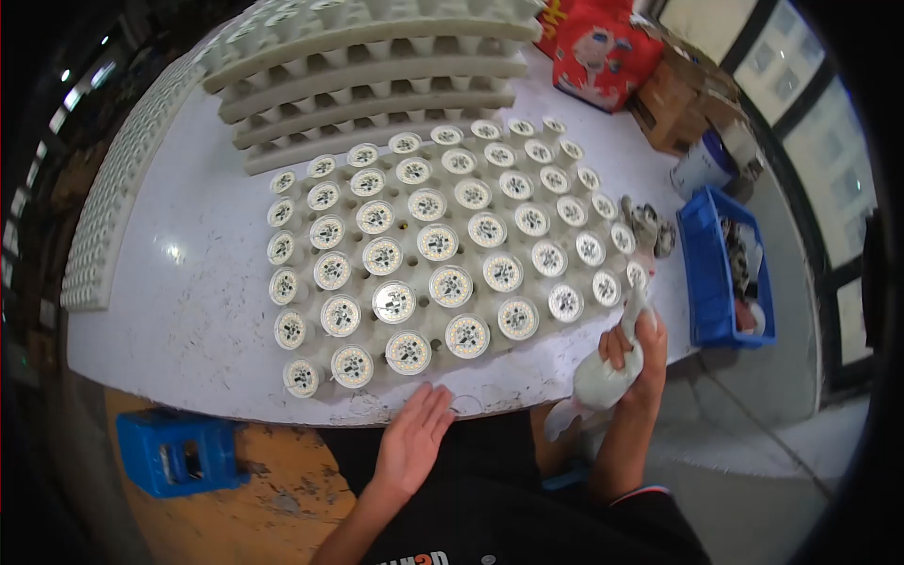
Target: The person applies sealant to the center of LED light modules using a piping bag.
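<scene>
My left hand (414, 438) is open and empty at the near edge of the table (188, 358), just below the tray (483, 303) of round lamps — clear of their faces. I grip the soft white bag (603, 381) in my right hand (651, 353), its narrow end by the near row's last lamp (637, 272) — best squeezed evenly, I judge.

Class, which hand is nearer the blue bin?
Right. The right hand is lower and left of the blue bin in view; the left hand is farther left.
</scene>
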Action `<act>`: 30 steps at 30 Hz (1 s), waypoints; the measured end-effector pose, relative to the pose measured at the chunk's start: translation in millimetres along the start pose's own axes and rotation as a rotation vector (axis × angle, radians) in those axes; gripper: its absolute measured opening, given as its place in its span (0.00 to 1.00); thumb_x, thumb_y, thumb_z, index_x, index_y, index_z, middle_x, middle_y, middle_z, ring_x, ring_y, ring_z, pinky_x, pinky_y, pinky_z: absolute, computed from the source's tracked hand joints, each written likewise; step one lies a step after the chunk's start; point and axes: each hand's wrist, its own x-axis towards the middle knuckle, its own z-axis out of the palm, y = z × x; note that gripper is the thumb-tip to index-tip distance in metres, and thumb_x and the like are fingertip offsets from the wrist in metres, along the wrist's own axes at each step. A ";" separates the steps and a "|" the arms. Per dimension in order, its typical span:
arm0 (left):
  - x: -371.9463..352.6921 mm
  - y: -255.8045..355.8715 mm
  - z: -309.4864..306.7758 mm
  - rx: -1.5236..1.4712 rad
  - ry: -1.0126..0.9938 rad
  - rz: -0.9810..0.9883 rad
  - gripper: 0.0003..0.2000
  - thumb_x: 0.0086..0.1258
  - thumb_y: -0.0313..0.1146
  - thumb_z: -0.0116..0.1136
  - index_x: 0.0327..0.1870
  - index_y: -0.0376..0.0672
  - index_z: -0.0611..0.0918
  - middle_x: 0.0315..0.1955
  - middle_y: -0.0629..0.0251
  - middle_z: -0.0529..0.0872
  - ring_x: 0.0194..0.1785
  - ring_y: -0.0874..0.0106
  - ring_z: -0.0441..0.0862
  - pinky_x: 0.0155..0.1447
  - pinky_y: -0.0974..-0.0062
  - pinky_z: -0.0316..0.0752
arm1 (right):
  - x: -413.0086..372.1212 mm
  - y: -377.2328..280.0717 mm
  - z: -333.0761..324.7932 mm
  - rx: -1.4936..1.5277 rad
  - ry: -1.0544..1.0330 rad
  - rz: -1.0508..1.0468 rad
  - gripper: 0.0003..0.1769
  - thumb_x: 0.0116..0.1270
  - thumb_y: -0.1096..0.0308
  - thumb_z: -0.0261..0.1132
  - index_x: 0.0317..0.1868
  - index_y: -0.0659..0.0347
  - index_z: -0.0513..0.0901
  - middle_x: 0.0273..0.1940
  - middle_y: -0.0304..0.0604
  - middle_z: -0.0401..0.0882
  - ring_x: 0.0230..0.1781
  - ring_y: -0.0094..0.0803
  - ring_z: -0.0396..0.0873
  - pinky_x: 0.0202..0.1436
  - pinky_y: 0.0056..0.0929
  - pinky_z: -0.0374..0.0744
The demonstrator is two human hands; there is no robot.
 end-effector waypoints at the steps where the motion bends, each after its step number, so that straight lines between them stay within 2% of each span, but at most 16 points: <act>1: 9.7 -4.0 4.4 -0.048 0.013 0.018 0.21 0.78 0.34 0.50 0.68 0.34 0.71 0.68 0.54 0.72 0.75 0.63 0.66 0.78 0.60 0.61 | -2.2 0.6 -3.7 -0.026 -0.024 -0.007 0.13 0.73 0.62 0.63 0.45 0.64 0.74 0.21 0.36 0.66 0.14 0.25 0.66 0.21 0.26 0.67; 7: 26.6 -18.0 21.6 -0.272 0.065 0.066 0.16 0.74 0.32 0.55 0.59 0.37 0.76 0.64 0.60 0.75 0.75 0.64 0.65 0.78 0.61 0.61 | -17.7 2.6 -21.0 -0.056 -0.002 0.028 0.16 0.73 0.59 0.65 0.44 0.64 0.74 0.21 0.37 0.67 0.14 0.25 0.67 0.21 0.26 0.67; 13: 29.7 -22.7 9.9 -0.197 0.112 0.234 0.11 0.73 0.34 0.58 0.52 0.42 0.76 0.60 0.62 0.77 0.71 0.66 0.70 0.74 0.62 0.66 | -38.6 19.0 -43.9 -0.010 -0.011 0.037 0.18 0.69 0.58 0.69 0.44 0.64 0.74 0.21 0.37 0.67 0.13 0.25 0.67 0.22 0.27 0.69; 16: 44.3 -22.0 -4.4 -0.099 0.114 0.328 0.11 0.73 0.33 0.60 0.51 0.42 0.76 0.55 0.63 0.79 0.64 0.66 0.76 0.66 0.64 0.74 | -41.1 27.2 -50.7 -0.005 -0.028 0.032 0.20 0.68 0.57 0.70 0.44 0.64 0.74 0.21 0.37 0.67 0.13 0.25 0.67 0.22 0.27 0.69; 19: 67.6 -19.7 -3.4 0.042 0.015 0.298 0.12 0.72 0.32 0.63 0.51 0.42 0.76 0.49 0.64 0.80 0.55 0.68 0.80 0.58 0.67 0.79 | -32.2 16.5 -49.1 -0.046 -0.074 0.006 0.20 0.67 0.57 0.71 0.45 0.66 0.75 0.21 0.37 0.68 0.13 0.25 0.67 0.21 0.26 0.68; 22: 68.8 -21.5 7.1 0.074 0.105 0.382 0.10 0.70 0.31 0.64 0.48 0.42 0.78 0.44 0.65 0.81 0.49 0.71 0.82 0.50 0.67 0.81 | -33.7 22.0 -43.3 -0.052 -0.130 -0.002 0.20 0.67 0.59 0.70 0.46 0.68 0.76 0.21 0.38 0.69 0.13 0.26 0.68 0.20 0.26 0.68; 25: 68.6 -18.0 16.6 0.074 0.157 0.384 0.09 0.71 0.33 0.64 0.46 0.42 0.78 0.40 0.67 0.81 0.42 0.73 0.83 0.45 0.67 0.82 | -35.9 19.6 -29.4 -0.105 -0.159 0.027 0.20 0.67 0.60 0.69 0.47 0.70 0.76 0.21 0.40 0.71 0.14 0.26 0.69 0.18 0.25 0.67; 28: 72.3 -12.0 13.3 0.099 0.176 0.421 0.10 0.71 0.35 0.63 0.45 0.41 0.78 0.33 0.70 0.77 0.29 0.77 0.78 0.38 0.69 0.79 | -42.3 26.6 -15.8 -0.203 -0.181 0.047 0.22 0.68 0.59 0.69 0.49 0.72 0.78 0.23 0.44 0.76 0.15 0.27 0.72 0.18 0.24 0.68; 30: 69.7 -13.7 -0.4 0.130 0.157 0.420 0.11 0.72 0.37 0.62 0.44 0.40 0.77 0.30 0.72 0.73 0.24 0.79 0.71 0.35 0.71 0.76 | -45.3 13.4 -6.0 -0.274 -0.235 0.029 0.23 0.68 0.60 0.69 0.51 0.73 0.79 0.24 0.45 0.77 0.15 0.26 0.73 0.18 0.23 0.69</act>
